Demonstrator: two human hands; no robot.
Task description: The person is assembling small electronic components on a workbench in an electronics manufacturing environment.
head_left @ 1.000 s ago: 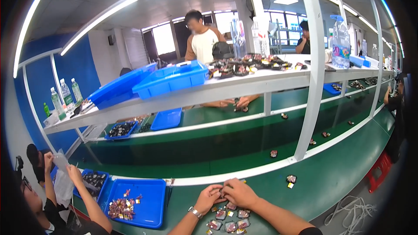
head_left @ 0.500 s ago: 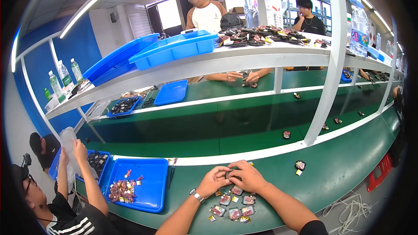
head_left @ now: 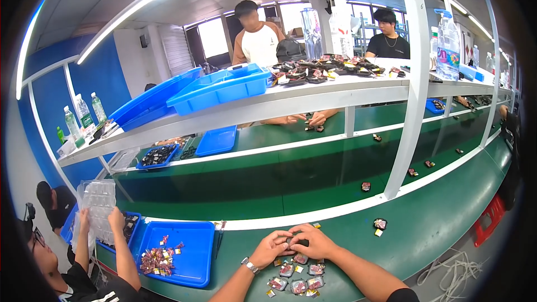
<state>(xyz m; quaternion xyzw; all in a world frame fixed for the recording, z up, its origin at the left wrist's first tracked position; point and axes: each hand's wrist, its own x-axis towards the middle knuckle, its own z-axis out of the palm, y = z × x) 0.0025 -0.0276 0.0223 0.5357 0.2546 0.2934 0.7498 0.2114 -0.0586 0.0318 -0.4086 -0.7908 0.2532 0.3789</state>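
Over the green bench, my left hand (head_left: 272, 249) and my right hand (head_left: 312, 241) meet, fingertips pinched round a small dark housing (head_left: 290, 240). The fingers cover most of it. Just below them lie several small square electronic units (head_left: 298, 286) with dark rims, pale middles, reddish parts and yellow-and-white tabs. One such unit (head_left: 300, 258) sits right beneath my right fingers. To the left of my hands stands a blue tray (head_left: 190, 265) with a heap of small red parts with yellow tabs (head_left: 158, 261).
A white rail (head_left: 240, 224) runs behind my hands, with an upright post (head_left: 401, 140). Tweezers (head_left: 218, 237) lie beside the blue tray. At left, a co-worker holds a clear plastic tray (head_left: 98, 207). Another unit (head_left: 380, 225) lies to the right. Blue trays (head_left: 224, 90) and dark parts fill the shelf above.
My view has tilted slightly upward. My hands stay together round the housing, with the fingers shifted a little. The co-worker at left has turned the clear plastic tray broadside.
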